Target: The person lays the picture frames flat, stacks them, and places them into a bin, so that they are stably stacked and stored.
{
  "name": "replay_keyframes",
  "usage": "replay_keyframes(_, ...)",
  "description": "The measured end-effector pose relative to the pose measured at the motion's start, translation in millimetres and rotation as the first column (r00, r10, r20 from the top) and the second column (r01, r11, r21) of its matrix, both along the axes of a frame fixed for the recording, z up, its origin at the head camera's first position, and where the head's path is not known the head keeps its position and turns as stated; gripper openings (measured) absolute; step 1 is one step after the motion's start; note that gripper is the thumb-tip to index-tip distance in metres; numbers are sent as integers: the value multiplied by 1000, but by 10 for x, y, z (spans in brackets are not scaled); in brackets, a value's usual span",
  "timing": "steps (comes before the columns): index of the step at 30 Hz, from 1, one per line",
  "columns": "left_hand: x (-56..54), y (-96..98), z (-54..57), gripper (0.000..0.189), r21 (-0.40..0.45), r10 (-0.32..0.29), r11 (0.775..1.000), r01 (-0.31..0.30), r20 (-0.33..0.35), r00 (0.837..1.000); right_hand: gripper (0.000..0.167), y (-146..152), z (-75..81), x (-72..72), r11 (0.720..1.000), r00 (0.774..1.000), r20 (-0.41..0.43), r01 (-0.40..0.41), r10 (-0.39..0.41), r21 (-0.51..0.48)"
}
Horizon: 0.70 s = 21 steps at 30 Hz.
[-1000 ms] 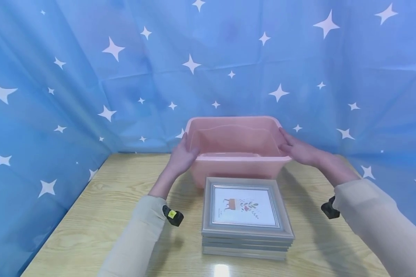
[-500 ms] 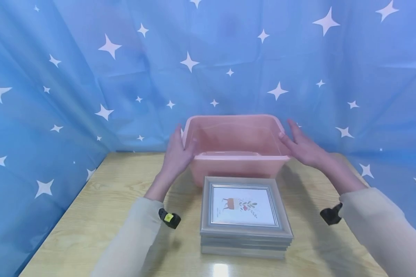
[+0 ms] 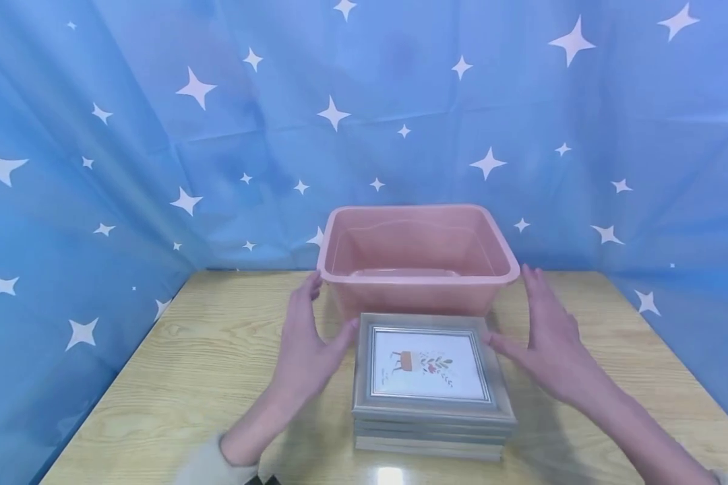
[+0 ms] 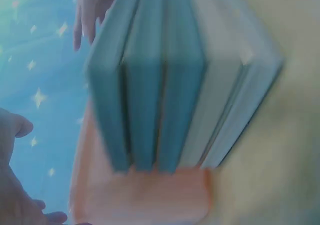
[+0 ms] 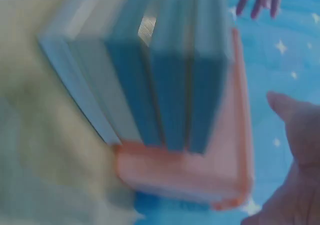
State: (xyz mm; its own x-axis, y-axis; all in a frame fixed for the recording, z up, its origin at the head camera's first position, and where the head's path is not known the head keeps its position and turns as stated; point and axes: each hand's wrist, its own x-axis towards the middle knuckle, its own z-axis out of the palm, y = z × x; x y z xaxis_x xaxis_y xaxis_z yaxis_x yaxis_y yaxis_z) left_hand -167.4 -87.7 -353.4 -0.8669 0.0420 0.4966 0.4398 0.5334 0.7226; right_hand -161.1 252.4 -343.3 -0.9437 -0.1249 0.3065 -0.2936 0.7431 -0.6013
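A stack of several picture frames lies on the table; the top one is silver-grey and shows a small deer-and-flowers print. Right behind it stands a pink plastic bin, its inside bare. My left hand hovers left of the stack, thumb near the top frame's edge and fingers spread. On the other side my right hand is likewise spread, thumb by the frame's right edge. Neither hand holds anything. In the left wrist view the stacked frame sides look blurred.
The wooden table carries the stack and the bin. A blue curtain with white stars hangs behind the table and along its left side.
Both hands have left the bin's side rims and moved back toward me, down beside the stack of picture frames. Bin and stack have stayed where they were.
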Motion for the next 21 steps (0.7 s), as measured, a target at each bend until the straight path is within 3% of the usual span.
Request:
replay_keyframes(4, 173, 110, -146, 92, 13, -35, 999, 34, 101, 994, 120, -150, -180, 178, 1000, 995, 99, 20, -18, -14)
replay_keyframes(7, 233, 171, -252, 95, 35, -49, 998, 42, 221, 974, 125, -242, -293, 259, 999, 981, 196, 9, 2, -53)
replay_keyframes(13, 215, 308, -426, 105, 69, -117, 993, 98, 358, 926, 133, -282, -420, 291, 997, 956, 294, 27, -5, -68)
replay_keyframes(21, 181, 408, -457, 112, 63, -135, 991, 119, 439, 888, 131, -307, -478, 236, 989, 935, 353, 8, 46, -151)
